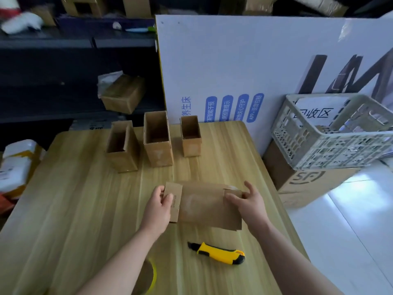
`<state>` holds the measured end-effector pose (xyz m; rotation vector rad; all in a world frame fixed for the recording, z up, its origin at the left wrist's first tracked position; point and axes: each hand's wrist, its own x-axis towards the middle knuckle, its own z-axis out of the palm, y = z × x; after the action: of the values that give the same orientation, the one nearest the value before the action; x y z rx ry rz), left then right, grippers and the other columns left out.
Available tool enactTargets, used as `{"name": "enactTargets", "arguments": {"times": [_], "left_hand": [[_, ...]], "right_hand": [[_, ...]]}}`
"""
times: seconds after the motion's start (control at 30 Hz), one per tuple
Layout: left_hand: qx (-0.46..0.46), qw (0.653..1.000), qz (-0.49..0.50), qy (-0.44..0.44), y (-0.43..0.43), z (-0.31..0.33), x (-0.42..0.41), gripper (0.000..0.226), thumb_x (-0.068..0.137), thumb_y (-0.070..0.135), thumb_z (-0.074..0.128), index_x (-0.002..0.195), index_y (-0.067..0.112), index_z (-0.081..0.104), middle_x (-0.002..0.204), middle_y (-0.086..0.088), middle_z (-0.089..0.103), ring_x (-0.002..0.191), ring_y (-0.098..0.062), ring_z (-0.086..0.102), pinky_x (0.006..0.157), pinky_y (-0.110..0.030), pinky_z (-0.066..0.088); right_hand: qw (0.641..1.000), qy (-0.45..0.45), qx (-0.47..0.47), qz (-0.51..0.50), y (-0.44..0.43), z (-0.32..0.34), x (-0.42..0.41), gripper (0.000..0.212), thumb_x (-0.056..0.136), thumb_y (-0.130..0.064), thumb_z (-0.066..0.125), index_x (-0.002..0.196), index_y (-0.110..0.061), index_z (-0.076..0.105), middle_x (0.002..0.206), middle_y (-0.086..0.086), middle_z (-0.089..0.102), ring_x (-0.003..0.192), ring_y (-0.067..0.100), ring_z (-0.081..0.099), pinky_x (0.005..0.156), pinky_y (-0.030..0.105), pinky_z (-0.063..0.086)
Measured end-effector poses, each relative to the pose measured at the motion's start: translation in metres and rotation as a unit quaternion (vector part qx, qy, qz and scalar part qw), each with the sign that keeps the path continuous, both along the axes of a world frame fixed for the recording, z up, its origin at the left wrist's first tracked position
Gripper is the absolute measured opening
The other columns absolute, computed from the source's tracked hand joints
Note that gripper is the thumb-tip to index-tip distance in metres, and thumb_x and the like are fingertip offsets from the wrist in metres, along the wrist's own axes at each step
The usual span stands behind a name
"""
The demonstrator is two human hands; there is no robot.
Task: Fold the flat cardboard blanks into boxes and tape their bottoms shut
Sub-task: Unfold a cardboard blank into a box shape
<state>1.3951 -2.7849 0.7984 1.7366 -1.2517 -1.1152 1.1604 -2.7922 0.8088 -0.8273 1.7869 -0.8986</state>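
A parcel packing and storage room. Dark shelving (63,43) across the upper left holds cardboard cartons (124,93); white mailer bags (14,167) pile at the left edge. At right, a grey plastic crate (331,137) sits on a courier-marked carton (306,182). Three open boxes (157,143) stand on the wooden table (74,199).

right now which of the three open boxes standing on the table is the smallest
The rightmost box, nearest the white board; the middle box and the left box both stand clearly bigger.

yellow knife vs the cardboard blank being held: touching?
Apart. The head view shows a strip of bare tabletop between the yellow knife and the near edge of the cardboard blank.
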Motion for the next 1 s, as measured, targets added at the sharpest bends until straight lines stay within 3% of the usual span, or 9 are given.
{"name": "enactTargets", "arguments": {"times": [0.13, 0.27, 0.4, 0.47, 0.63, 0.7, 0.77, 0.93, 1.0], "left_hand": [[-0.045, 0.998, -0.038, -0.002, 0.003, 0.025, 0.018, 0.014, 0.098, 0.025, 0.051, 0.098, 0.038, 0.051, 0.097, 0.008, 0.068, 0.089, -0.009, 0.065, 0.079, -0.028, 0.052], [-0.028, 0.998, -0.052, -0.001, 0.010, 0.040, 0.047, 0.022, 0.100, 0.043, 0.043, 0.114, 0.031, 0.055, 0.116, 0.015, 0.061, 0.107, -0.006, 0.058, 0.094, -0.028, 0.045], [0.017, 1.000, -0.020, 0.000, 0.013, 0.034, 0.086, 0.036, 0.101, 0.044, 0.037, 0.106, 0.023, 0.065, 0.105, 0.000, 0.070, 0.101, -0.019, 0.064, 0.093, -0.044, 0.051], [0.049, 0.998, -0.009, -0.036, 0.011, 0.031, 0.099, 0.030, 0.099, 0.032, 0.048, 0.121, 0.016, 0.060, 0.116, -0.006, 0.067, 0.107, -0.025, 0.062, 0.096, -0.047, 0.049], [0.118, 0.991, 0.003, -0.063, 0.007, 0.027, 0.122, 0.078, 0.085, 0.021, 0.072, 0.149, 0.008, 0.029, 0.150, -0.017, 0.030, 0.128, -0.035, 0.045, 0.106, -0.042, 0.038], [0.124, 0.992, -0.003, -0.005, 0.004, 0.023, 0.130, 0.056, 0.084, 0.012, 0.072, 0.135, 0.006, 0.048, 0.136, -0.020, 0.050, 0.104, -0.031, 0.060, 0.085, -0.039, 0.054], [0.128, 0.991, 0.006, 0.024, 0.003, 0.025, 0.130, 0.028, 0.088, 0.002, 0.065, 0.115, 0.003, 0.058, 0.114, -0.024, 0.063, 0.076, -0.025, 0.062, 0.051, -0.027, 0.053], [0.124, 0.988, 0.092, -0.012, -0.005, 0.023, 0.124, 0.020, 0.091, 0.001, 0.053, 0.108, 0.012, 0.056, 0.098, -0.010, 0.062, 0.079, -0.026, 0.062, 0.047, -0.026, 0.050], [0.122, 0.985, 0.103, -0.063, -0.006, 0.021, 0.118, 0.017, 0.090, 0.003, 0.051, 0.103, 0.013, 0.056, 0.096, -0.009, 0.062, 0.077, -0.023, 0.061, 0.043, -0.022, 0.046]], "right_hand": [[0.999, -0.026, -0.005, 0.031, 0.004, 0.012, 0.018, 0.060, 0.080, -0.008, 0.074, 0.133, -0.026, 0.053, 0.114, 0.005, 0.061, 0.094, 0.019, 0.062, 0.076, 0.033, 0.056], [0.987, -0.156, -0.009, -0.034, 0.010, 0.014, 0.041, 0.038, 0.082, 0.000, 0.065, 0.117, -0.017, 0.063, 0.105, 0.009, 0.062, 0.083, 0.023, 0.060, 0.065, 0.031, 0.050], [0.980, -0.195, 0.009, -0.046, 0.018, 0.009, 0.057, 0.025, 0.085, -0.002, 0.062, 0.110, -0.006, 0.065, 0.091, 0.010, 0.063, 0.079, 0.023, 0.056, 0.067, 0.031, 0.047], [0.979, -0.199, 0.021, -0.029, 0.021, 0.004, 0.063, 0.023, 0.085, -0.003, 0.060, 0.107, -0.006, 0.067, 0.094, 0.010, 0.062, 0.084, 0.025, 0.055, 0.073, 0.034, 0.044], [0.975, -0.218, 0.045, -0.010, 0.023, -0.001, 0.074, 0.049, 0.058, -0.017, 0.055, 0.105, -0.008, 0.067, 0.100, 0.006, 0.060, 0.090, 0.023, 0.052, 0.071, 0.030, 0.039], [0.974, -0.218, 0.060, -0.007, 0.022, -0.007, 0.072, 0.049, 0.059, -0.019, 0.056, 0.105, -0.009, 0.068, 0.102, 0.007, 0.061, 0.091, 0.024, 0.053, 0.072, 0.031, 0.040], [0.976, -0.203, 0.073, -0.024, 0.017, -0.016, 0.067, 0.044, 0.067, -0.021, 0.066, 0.109, -0.006, 0.068, 0.104, 0.010, 0.063, 0.094, 0.027, 0.056, 0.077, 0.033, 0.042], [0.996, -0.046, 0.079, 0.023, 0.011, -0.027, 0.079, 0.064, 0.085, -0.041, 0.070, 0.137, -0.011, 0.047, 0.130, 0.008, 0.052, 0.118, 0.026, 0.050, 0.091, 0.034, 0.040], [0.995, -0.054, 0.050, 0.066, 0.010, -0.017, 0.090, 0.062, 0.086, -0.048, 0.066, 0.136, -0.014, 0.050, 0.136, 0.004, 0.052, 0.122, 0.022, 0.049, 0.096, 0.033, 0.039]]}}
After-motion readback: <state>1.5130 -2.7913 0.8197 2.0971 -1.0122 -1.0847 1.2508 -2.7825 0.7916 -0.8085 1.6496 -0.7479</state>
